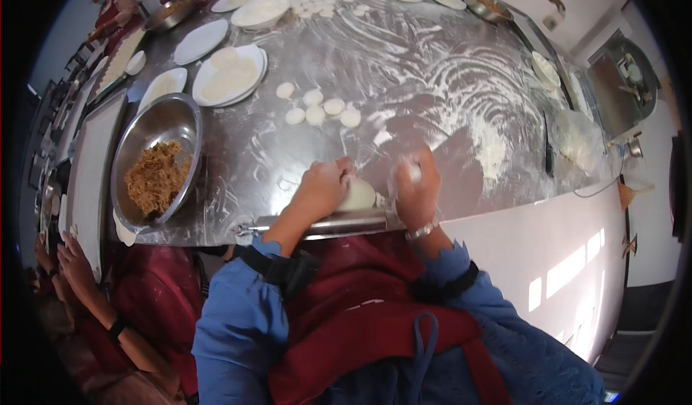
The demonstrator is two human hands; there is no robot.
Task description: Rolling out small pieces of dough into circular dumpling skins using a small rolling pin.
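My left hand (323, 190) has its fingers curled at the upper left edge of a pale, rolled-out dough wrapper (358, 195), gripping it. To the right, my right hand (419, 191) is blurred and closed around a small white piece (415, 172) that looks like dough. A metal rolling pin (324, 224) lies along the near table edge, below the wrapper and partly under my left wrist. Beyond my hands several small flattened dough discs (315, 115) are grouped on the floured metal table (400, 75).
At left stands a steel bowl (186, 129) of brown filling. Plates with wrappers (230, 78) sit behind it. Loose flour (491, 148) and a plastic bag (581, 143) are at right. A co-worker's hands (81, 275) are beside a long tray (97, 162) at far left.
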